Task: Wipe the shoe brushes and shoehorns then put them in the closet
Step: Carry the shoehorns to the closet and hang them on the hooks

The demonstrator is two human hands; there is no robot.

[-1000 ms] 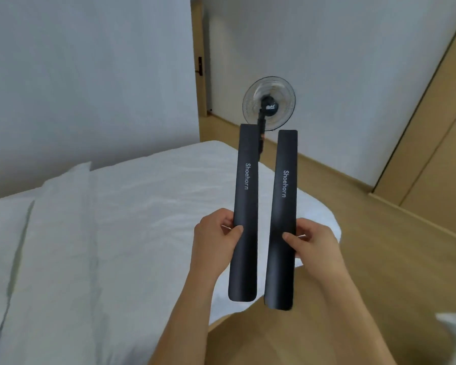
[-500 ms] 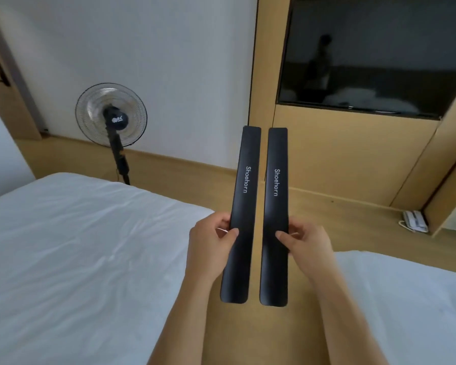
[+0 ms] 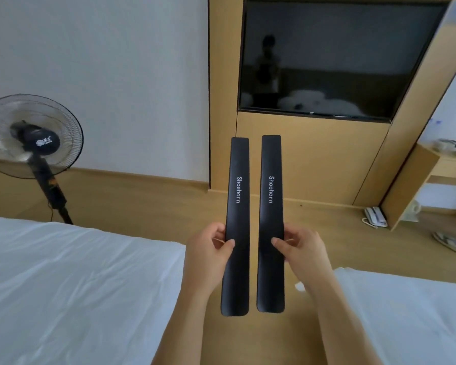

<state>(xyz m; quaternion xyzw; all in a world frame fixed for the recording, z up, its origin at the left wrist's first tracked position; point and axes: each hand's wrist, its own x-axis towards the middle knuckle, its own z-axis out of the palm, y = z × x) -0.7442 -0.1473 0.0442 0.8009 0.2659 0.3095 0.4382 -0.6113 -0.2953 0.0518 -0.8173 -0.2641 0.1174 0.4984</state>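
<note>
Two long black shoehorns, each printed "Shoehorn", stand upright side by side in front of me. My left hand (image 3: 208,248) pinches the left shoehorn (image 3: 237,196) near its lower half, thumb on the front. My right hand (image 3: 299,248) pinches the right shoehorn (image 3: 271,191) the same way. A narrow gap separates the two shoehorns. No brushes, cloth or closet interior are in view.
A white bed (image 3: 63,285) lies at the left and another bed (image 3: 411,312) at the right, with a strip of wooden floor (image 3: 248,338) between. A standing fan (image 3: 34,138), a wall television (image 3: 332,56), a wooden desk (image 3: 421,180), a telephone (image 3: 375,216) and slippers (image 3: 450,242) are around.
My view has swung right, from the bed and fan toward the television wall. Both hands keep the same grip, and the shoehorns have drawn nearly parallel.
</note>
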